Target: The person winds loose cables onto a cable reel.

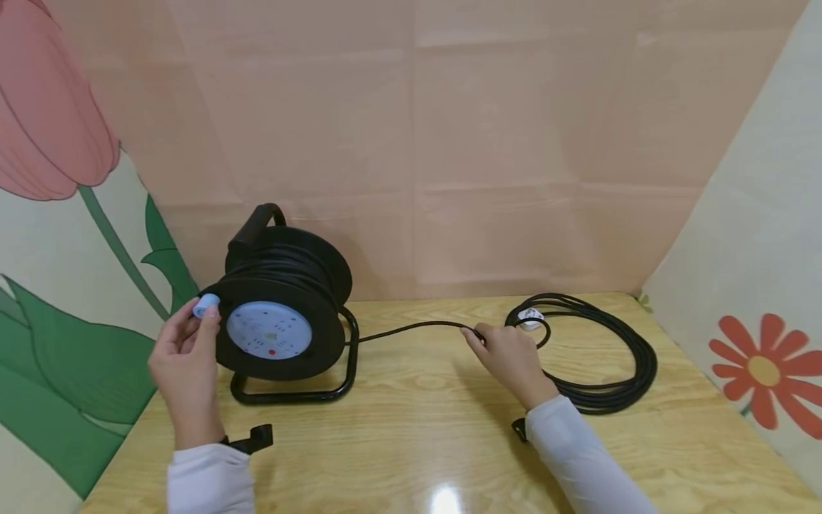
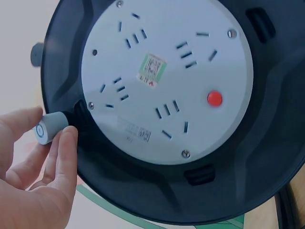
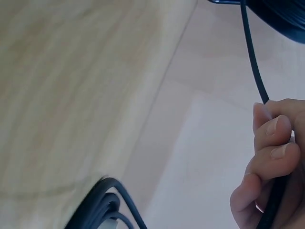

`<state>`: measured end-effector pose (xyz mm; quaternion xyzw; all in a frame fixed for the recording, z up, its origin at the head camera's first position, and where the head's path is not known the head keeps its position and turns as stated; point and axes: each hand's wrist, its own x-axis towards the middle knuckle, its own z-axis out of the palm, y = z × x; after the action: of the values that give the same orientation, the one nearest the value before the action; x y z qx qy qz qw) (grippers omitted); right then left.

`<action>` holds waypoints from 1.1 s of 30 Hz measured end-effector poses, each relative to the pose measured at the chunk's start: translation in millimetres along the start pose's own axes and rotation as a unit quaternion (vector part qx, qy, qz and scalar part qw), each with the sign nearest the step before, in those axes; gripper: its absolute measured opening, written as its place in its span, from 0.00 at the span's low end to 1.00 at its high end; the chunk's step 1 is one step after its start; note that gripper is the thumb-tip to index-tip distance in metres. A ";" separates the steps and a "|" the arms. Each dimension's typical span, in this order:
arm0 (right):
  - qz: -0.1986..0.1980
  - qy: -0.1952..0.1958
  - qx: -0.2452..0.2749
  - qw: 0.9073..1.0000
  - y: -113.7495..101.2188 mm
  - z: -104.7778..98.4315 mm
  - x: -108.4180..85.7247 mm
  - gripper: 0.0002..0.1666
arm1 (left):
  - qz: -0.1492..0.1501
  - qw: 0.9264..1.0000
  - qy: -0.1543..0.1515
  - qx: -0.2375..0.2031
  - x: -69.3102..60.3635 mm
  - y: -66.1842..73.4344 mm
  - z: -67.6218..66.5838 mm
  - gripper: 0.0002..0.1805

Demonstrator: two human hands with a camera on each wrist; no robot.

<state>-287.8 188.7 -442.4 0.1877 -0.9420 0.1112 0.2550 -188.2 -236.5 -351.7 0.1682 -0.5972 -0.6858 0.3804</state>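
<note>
A black cable reel (image 1: pixel 282 300) stands on its tube frame at the left of the table. Its front disc carries a pale socket panel (image 2: pixel 162 86) with a red button (image 2: pixel 215 98). My left hand (image 1: pixel 189 357) pinches the light grey crank knob (image 2: pixel 51 128) at the disc's left rim between thumb and fingers. Black cable (image 1: pixel 411 326) runs from the reel to my right hand (image 1: pixel 510 360), whose curled fingers grip it above the table. In the right wrist view the cable passes through the fingers (image 3: pixel 274 162). Beyond that hand lies a loose coil of cable (image 1: pixel 632 350).
The wooden table (image 1: pixel 398 435) ends at a pinkish backdrop (image 1: pixel 488 143). A white tag (image 1: pixel 530 318) sits at the coil's left side. Flower-printed panels flank the table, a tulip (image 1: pixel 51 107) left and a red flower (image 1: pixel 764 371) right.
</note>
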 end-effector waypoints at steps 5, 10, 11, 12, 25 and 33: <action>0.005 -0.003 0.003 1.000 -5.8 -1.0 8.3 0.23 | 0.028 0.999 -0.003 0.027 -5.6 2.0 6.2 0.23; 0.019 -0.034 0.020 0.999 -11.6 -3.6 14.2 0.24 | 0.043 0.998 -0.012 0.046 -10.8 3.2 14.5 0.23; 0.024 -0.037 0.023 0.999 -12.5 -4.4 15.4 0.23 | 0.046 0.997 -0.014 0.052 -12.0 3.6 16.7 0.23; 0.028 -0.041 0.025 0.998 -13.3 -5.2 16.5 0.23 | 0.048 0.997 -0.018 0.056 -12.8 4.0 19.0 0.23; 0.016 -0.049 0.026 0.998 -25.3 -9.3 25.2 0.25 | 0.112 0.989 -0.059 0.079 -27.1 5.7 37.6 0.21; 0.015 -0.066 0.042 0.997 -34.8 -9.4 31.0 0.27 | 0.158 0.984 -0.067 0.038 -29.5 3.0 46.9 0.20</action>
<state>-294.2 151.0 -414.3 0.1909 -0.9540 0.1417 0.1826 -200.0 -182.7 -344.8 0.0394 -0.6661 -0.6037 0.4363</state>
